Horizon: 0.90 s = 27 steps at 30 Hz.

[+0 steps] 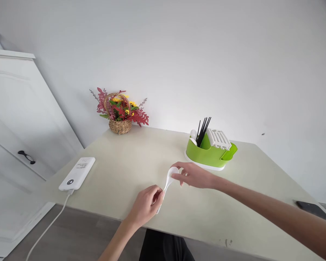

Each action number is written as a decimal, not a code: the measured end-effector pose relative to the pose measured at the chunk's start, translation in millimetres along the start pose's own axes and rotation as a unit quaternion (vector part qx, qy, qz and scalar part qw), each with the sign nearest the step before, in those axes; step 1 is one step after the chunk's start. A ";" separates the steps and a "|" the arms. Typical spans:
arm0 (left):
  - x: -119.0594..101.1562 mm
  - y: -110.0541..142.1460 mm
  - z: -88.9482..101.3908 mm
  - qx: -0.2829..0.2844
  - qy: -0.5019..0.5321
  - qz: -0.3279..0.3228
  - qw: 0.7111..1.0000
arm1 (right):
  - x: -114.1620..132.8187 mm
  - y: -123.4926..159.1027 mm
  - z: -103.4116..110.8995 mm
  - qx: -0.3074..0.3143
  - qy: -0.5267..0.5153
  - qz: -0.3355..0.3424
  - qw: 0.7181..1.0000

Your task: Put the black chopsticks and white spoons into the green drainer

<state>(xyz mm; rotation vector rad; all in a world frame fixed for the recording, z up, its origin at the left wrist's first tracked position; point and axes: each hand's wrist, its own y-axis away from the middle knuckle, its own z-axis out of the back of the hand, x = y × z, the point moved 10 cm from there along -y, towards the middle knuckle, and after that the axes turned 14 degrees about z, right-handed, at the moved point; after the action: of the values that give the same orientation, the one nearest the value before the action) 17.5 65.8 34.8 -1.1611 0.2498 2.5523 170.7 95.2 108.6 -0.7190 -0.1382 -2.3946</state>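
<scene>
- While the left hand point(145, 206) pinched the handle of the white spoon point(169, 178), the right hand point(191, 175) closed lightly around its bowl, at the table's point(119, 163) near middle.
- Smooth plastic could have slipped from so light a pinch.
- Far right, the green holder point(206, 156) stood close enough for a careless knuckle to knock its black sticks point(203, 132).

Between the flower basket point(120, 126) at the back left and the green caddy point(205, 154) at the back right, a hand could pass over bare surface point(152, 148) as far as the wall point(174, 65). The caddy, with black sticks point(203, 132) rising out of it, blocks the way behind the right forearm point(244, 188), while the white power bank point(77, 174) and its cable point(50, 224) obstruct the left edge.
</scene>
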 end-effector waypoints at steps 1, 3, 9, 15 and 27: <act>-0.8 0.4 -0.3 0.002 0.003 -0.002 1.000 | 1.2 0.7 -6.7 -0.003 -0.064 -0.006 0.998; -1.4 0.6 -0.8 0.008 0.010 -0.006 1.000 | 0.5 1.5 -11.1 -0.023 -0.135 -0.025 0.990; 3.9 -3.0 4.7 0.001 0.048 0.008 0.999 | -9.1 16.0 43.5 -0.126 -0.095 -0.051 0.986; 7.6 -7.7 6.4 -0.008 0.053 0.038 0.998 | -7.3 73.6 179.7 -0.327 0.157 -0.079 0.929; 11.2 -8.1 6.7 -0.021 0.038 0.031 0.999 | -44.6 45.5 137.5 -0.174 0.503 0.010 0.847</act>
<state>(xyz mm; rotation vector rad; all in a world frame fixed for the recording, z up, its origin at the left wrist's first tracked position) 8.8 77.7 30.5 -1.2878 0.2543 2.5812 290.7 119.7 197.9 0.4628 0.7452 -2.4779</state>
